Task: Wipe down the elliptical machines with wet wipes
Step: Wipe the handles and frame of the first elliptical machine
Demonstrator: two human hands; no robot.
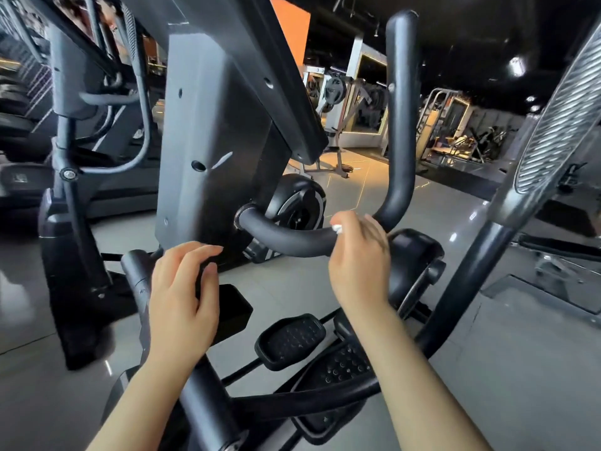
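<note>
While right hand (359, 255) grips wipe (338, 228) on handlebar (292, 237), left hand (182, 288) hovers, fingers relaxed, empty.

At 12 o'clock the column (208, 141) blocks any reach ahead. The curved handlebar (292, 237) crosses from it toward 2 o'clock. Open floor (286, 288) lies beneath the bar. Pedals (291, 340) crowd 5 o'clock; a ribbed pole (507, 196) walls 3 o'clock.

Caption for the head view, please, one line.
Right hand wipes the elliptical's curved black handlebar with a white wet wipe; left hand hovers open.
</note>
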